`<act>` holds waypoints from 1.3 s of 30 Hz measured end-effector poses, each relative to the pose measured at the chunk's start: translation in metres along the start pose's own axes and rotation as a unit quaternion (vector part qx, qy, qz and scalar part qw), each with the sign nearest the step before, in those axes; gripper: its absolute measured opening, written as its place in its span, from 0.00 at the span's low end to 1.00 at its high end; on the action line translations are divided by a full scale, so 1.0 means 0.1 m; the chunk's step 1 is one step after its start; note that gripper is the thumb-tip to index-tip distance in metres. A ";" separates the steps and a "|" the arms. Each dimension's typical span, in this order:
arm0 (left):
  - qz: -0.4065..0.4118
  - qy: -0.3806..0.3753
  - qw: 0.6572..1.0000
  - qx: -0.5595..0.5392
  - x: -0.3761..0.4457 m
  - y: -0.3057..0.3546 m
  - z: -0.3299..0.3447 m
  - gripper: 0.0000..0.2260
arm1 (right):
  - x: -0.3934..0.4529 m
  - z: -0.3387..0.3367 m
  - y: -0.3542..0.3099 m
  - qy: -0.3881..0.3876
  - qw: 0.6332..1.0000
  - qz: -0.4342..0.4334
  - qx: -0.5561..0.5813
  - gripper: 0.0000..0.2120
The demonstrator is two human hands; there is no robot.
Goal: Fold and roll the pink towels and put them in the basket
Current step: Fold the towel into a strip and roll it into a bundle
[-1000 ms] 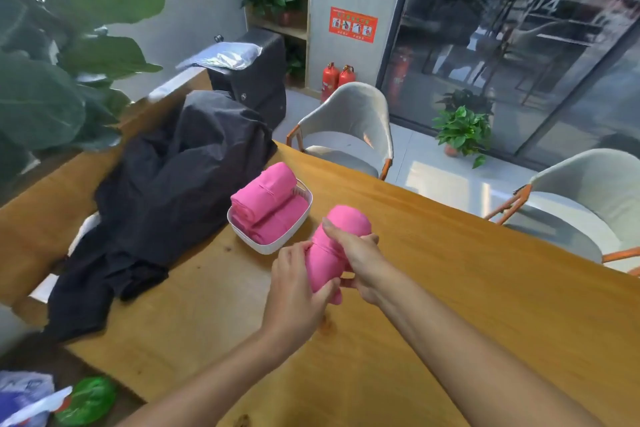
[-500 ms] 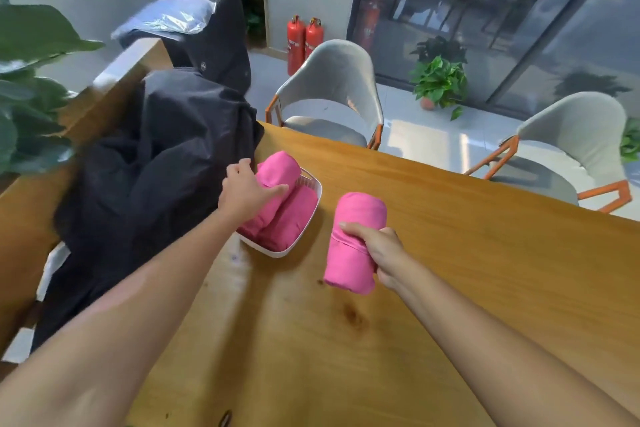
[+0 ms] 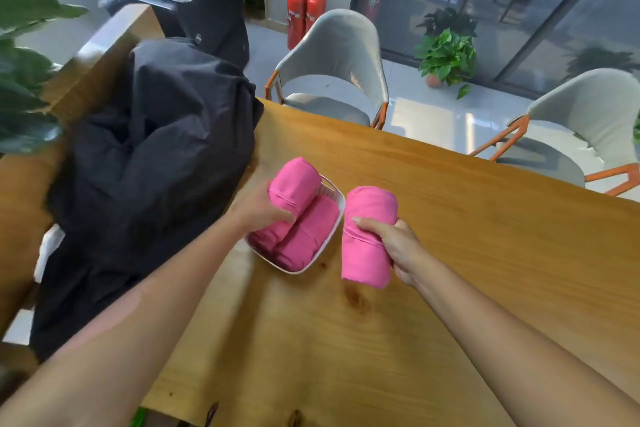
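Towel roll (image 3: 367, 236) — within right fingers (image 3: 367, 224)

Wooden table (image 3: 433, 253) under both hands. Crumpled black jacket (image 3: 149, 163) left of left hand, draped over table's left end. Two grey shell chairs, orange legs, beyond table: one (image 3: 336, 55) ahead of hands, one (image 3: 585, 121) far right. Two red fire extinguishers (image 3: 306, 12), potted green plant (image 3: 446, 55) on floor behind. Black suitcase (image 3: 211, 17) far left.

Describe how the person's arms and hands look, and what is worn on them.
Both forearms are bare up to the picture's edge: no sleeves, watch, bracelet or gloves show. The left hand and right hand carry no visible rings. The right thumbnail is short and unpainted.
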State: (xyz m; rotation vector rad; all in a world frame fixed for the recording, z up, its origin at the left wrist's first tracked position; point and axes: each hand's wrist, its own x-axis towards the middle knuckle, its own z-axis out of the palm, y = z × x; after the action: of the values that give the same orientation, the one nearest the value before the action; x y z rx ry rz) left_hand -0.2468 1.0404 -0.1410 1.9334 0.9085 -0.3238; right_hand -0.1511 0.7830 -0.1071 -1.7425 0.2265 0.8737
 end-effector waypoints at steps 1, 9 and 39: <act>-0.003 0.004 1.000 -0.023 -0.13 -0.01 0.14 0.42 | 0.00 -0.02 0.05 0.002 1.000 0.004 0.002 0.27; -0.051 -0.056 0.952 -0.296 -0.81 -0.05 0.74 0.22 | 0.00 -0.45 0.39 0.038 0.999 0.010 -0.022 0.30; 0.183 0.165 0.941 0.231 -0.45 0.24 1.22 0.12 | -0.11 0.26 0.54 0.068 0.858 -0.153 -0.485 0.24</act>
State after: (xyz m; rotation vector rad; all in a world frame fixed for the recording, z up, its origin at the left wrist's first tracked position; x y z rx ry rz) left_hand -0.2435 0.9101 -0.1641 2.5994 0.6945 0.0176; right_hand -0.2002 0.7836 -0.1436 -2.6815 -0.4891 0.6506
